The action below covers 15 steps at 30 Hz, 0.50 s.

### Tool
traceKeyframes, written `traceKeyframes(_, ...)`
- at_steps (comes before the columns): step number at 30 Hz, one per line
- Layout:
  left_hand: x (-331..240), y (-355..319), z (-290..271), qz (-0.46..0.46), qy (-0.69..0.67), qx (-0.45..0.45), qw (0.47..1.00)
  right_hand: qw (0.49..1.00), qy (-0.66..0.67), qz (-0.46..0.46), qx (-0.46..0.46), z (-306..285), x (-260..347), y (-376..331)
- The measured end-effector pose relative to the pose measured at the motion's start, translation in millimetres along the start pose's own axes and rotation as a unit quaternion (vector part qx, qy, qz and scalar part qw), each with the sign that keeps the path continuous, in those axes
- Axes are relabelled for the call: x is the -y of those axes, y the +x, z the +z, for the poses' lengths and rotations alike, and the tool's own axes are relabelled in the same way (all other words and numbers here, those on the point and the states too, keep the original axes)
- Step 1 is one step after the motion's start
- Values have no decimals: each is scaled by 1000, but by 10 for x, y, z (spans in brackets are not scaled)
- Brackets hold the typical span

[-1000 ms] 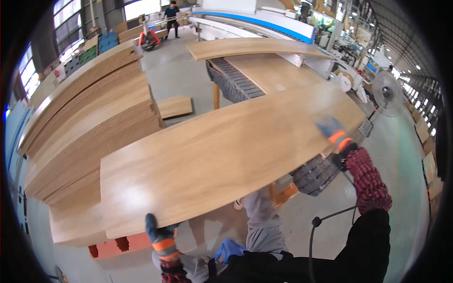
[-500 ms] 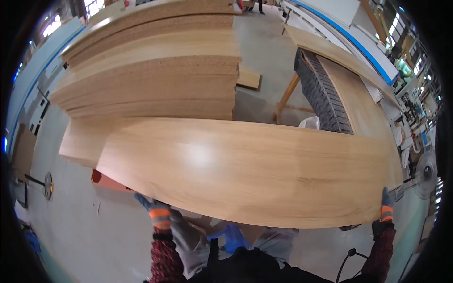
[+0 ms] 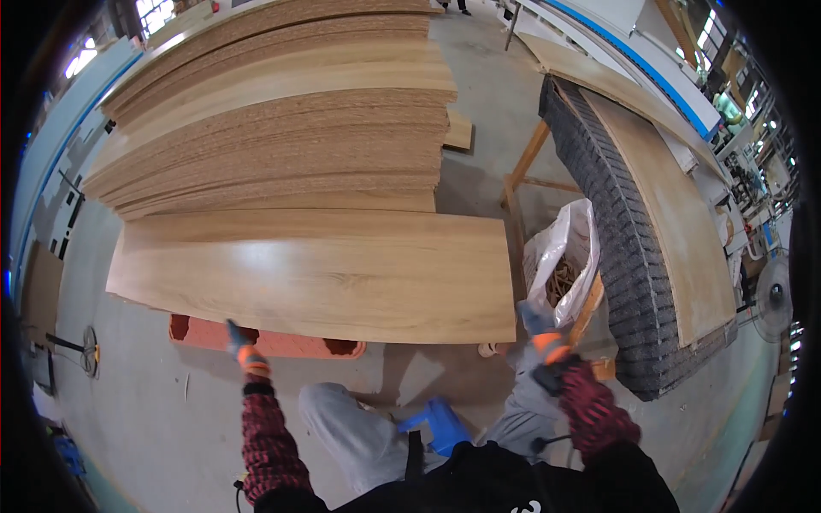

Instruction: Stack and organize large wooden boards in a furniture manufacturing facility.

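A long wood-grain board [image 3: 342, 278] lies flat in front of me, on top of a low pile beside the tall stack. My left hand [image 3: 244, 346], in a grey and orange glove, is at the board's front edge, left of its middle. Its fingers point forward and look stretched out, partly blurred. My right hand [image 3: 544, 329], gloved alike, is just off the board's right end near the front corner. Its fingers are extended and smeared a little; no grip on the board shows.
A tall stack of chipboard panels [image 3: 282, 145] stands beyond the board. Under its front is an orange-red pallet [image 3: 274, 338]. To the right are a white bag [image 3: 577, 239] of wood scraps and a padded grey support [image 3: 629, 299] bearing another panel [image 3: 663, 214]. A fan [image 3: 773, 295] stands far right.
The board has shifted left off the padded support onto the pile, uncovering the bag. My right hand has moved left with the board's end; my left hand has moved slightly left and forward.
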<state>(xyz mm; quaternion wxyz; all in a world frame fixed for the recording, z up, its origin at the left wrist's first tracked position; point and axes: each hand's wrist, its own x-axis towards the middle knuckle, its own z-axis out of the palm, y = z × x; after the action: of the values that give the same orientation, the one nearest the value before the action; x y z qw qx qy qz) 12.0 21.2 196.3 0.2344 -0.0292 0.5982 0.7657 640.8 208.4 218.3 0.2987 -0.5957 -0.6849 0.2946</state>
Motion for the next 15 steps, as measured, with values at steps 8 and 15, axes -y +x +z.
traceKeyframes(8, 536, 135, 811, 83, 339, -318, 881, 962, 65, 265, -31, 1921, 565, 238)
traceKeyframes(15, 450, 579, 358, -100, -42, 18, 994, 897, 220, 376, 79, 1778, 887, 106)
